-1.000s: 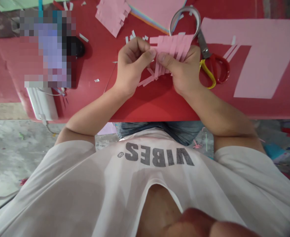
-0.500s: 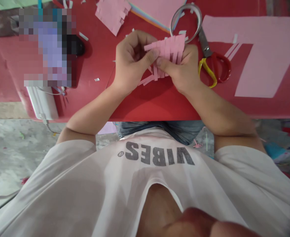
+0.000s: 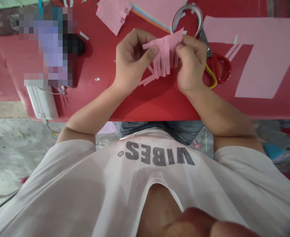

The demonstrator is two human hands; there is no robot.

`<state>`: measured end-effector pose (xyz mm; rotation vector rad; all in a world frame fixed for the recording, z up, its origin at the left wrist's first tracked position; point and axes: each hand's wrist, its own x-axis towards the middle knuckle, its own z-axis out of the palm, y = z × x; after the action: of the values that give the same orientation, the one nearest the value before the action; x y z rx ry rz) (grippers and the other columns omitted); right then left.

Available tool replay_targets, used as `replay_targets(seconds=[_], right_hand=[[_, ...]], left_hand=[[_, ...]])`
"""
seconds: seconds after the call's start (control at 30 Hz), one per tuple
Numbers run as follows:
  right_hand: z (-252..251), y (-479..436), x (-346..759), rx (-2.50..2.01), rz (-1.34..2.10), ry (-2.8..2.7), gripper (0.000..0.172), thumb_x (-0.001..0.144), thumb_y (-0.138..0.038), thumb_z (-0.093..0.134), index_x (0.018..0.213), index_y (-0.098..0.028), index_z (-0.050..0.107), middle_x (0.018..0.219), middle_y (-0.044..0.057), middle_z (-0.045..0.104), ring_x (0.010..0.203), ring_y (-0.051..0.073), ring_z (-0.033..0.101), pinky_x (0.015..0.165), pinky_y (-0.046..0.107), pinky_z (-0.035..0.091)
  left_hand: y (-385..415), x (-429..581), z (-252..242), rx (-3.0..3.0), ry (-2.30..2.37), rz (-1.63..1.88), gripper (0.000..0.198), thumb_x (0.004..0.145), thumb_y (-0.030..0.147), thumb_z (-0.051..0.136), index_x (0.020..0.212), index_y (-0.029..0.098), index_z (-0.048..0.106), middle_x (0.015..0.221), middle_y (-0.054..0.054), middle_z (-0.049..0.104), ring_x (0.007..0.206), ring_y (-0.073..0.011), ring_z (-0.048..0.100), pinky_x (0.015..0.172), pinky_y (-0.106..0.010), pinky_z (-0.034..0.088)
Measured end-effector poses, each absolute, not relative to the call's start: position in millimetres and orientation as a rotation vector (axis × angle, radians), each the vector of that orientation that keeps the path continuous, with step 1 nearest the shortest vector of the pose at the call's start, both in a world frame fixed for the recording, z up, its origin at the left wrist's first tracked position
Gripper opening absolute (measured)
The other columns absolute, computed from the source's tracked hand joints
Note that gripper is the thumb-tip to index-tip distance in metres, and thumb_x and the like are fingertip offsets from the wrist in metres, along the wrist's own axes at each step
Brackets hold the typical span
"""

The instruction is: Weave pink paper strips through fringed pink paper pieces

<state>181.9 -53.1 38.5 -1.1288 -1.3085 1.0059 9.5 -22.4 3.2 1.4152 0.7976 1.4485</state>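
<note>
A piece of pink paper cut into a fringe of strips (image 3: 165, 52) is held just above the red table (image 3: 147, 102). My left hand (image 3: 131, 62) pinches its left end between thumb and fingers. My right hand (image 3: 190, 64) is closed on its right end, fingers curled over the top edge. The cut strips hang down towards me between the two hands. A loose pink strip (image 3: 147, 79) lies on the table under them.
Scissors with red and yellow handles (image 3: 215, 69) lie just right of my right hand, next to a roll of tape (image 3: 187, 14). A large pink sheet (image 3: 260, 56) is at the right, another fringed pink piece (image 3: 112, 14) at the top, small paper scraps about.
My right hand has shifted from under the paper to its right end, gripping from above. The fringed piece has turned so the strips hang down towards me. My left hand has hardly moved.
</note>
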Motion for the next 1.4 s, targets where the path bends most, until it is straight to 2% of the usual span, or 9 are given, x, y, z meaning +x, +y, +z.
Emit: replay_targets(seconds=[0.13,0.23,0.33,0.4,0.57,0.8,0.9,1.1,1.4], right_hand=[[41.6,-54.2,182.4,-1.111,0.915,-1.387,0.055,0.105,-0.055,0.053,0.064,-0.026,0.030,0.068,0.000,0.025,0.062,0.021,0.025,0.065,0.039,0.030],[39.7,-54.3,183.5,-1.135,0.856,-1.450,0.064,0.104,-0.070,0.049,0.066,-0.025,0.025,0.067,-0.001,0.023,0.062,0.020,0.024,0.064,0.038,0.025],[38.4,-55.3,182.9,-1.157,0.825,-1.521,0.072,0.098,-0.086,0.042,0.065,-0.025,0.024,0.063,-0.001,0.023,0.060,0.019,0.022,0.062,0.038,0.023],[39.2,-56.5,181.5,-1.133,0.838,-1.550,0.073,0.098,-0.087,0.042,0.064,-0.025,0.025,0.061,-0.002,0.024,0.059,0.018,0.022,0.061,0.038,0.022],[43.0,-60.1,179.9,-1.122,0.903,-1.591,0.065,0.102,-0.073,0.051,0.063,-0.025,0.029,0.061,-0.001,0.025,0.058,0.018,0.024,0.059,0.037,0.024],[43.0,-63.6,185.6,-1.304,0.942,-1.637,0.042,0.099,-0.033,0.053,0.064,-0.025,0.032,0.065,0.002,0.031,0.064,0.023,0.042,0.063,0.040,0.041],[43.8,-64.7,185.6,-1.281,0.932,-1.640,0.035,0.096,-0.023,0.053,0.065,-0.025,0.035,0.066,0.001,0.034,0.066,0.023,0.044,0.065,0.040,0.041],[47.3,-65.4,183.3,-1.303,0.898,-1.635,0.036,0.098,-0.024,0.053,0.066,-0.026,0.035,0.066,0.002,0.038,0.067,0.024,0.046,0.067,0.040,0.043],[50.3,-66.5,182.5,-1.405,0.839,-1.693,0.035,0.101,-0.034,0.047,0.070,-0.026,0.031,0.071,0.005,0.044,0.076,0.027,0.051,0.073,0.042,0.047]], left_hand=[[-19.0,9.4,-1.7,1.399,0.763,1.522,0.018,0.088,0.050,0.083,0.090,0.034,0.075,0.077,-0.001,0.064,0.066,-0.0163,0.056,0.058,-0.033,0.043],[-14.6,4.1,-2.2,1.493,0.755,1.481,0.022,0.088,0.047,0.085,0.096,0.029,0.075,0.085,-0.002,0.069,0.072,-0.0155,0.062,0.061,-0.030,0.045],[-12.2,-0.6,0.9,1.638,0.706,1.465,0.035,0.086,0.055,0.085,0.105,0.029,0.073,0.092,-0.004,0.070,0.078,-0.0173,0.063,0.066,-0.031,0.047],[-13.3,-0.6,4.8,1.700,0.729,1.446,0.029,0.089,0.057,0.080,0.101,0.031,0.074,0.087,-0.004,0.069,0.075,-0.0180,0.061,0.065,-0.033,0.045],[-18.4,4.6,11.1,1.743,0.836,1.470,0.026,0.084,0.059,0.080,0.075,0.035,0.073,0.066,-0.002,0.061,0.057,-0.0195,0.049,0.054,-0.039,0.033],[-21.4,5.5,11.1,1.744,0.822,1.456,0.031,0.091,0.055,0.074,0.075,0.028,0.070,0.066,-0.001,0.060,0.056,-0.0159,0.047,0.053,-0.036,0.031],[-24.7,5.6,14.5,1.741,0.853,1.429,0.031,0.091,0.050,0.076,0.072,0.027,0.069,0.065,-0.002,0.060,0.057,-0.0156,0.048,0.055,-0.036,0.032],[-31.1,5.2,20.7,1.747,0.854,1.380,0.024,0.092,0.040,0.076,0.075,0.024,0.070,0.068,-0.001,0.064,0.058,-0.0135,0.048,0.055,-0.034,0.034],[-30.0,7.7,9.8,1.812,0.841,1.398,0.032,0.092,0.054,0.073,0.076,0.028,0.067,0.064,-0.001,0.054,0.053,-0.0149,0.040,0.051,-0.035,0.029]])
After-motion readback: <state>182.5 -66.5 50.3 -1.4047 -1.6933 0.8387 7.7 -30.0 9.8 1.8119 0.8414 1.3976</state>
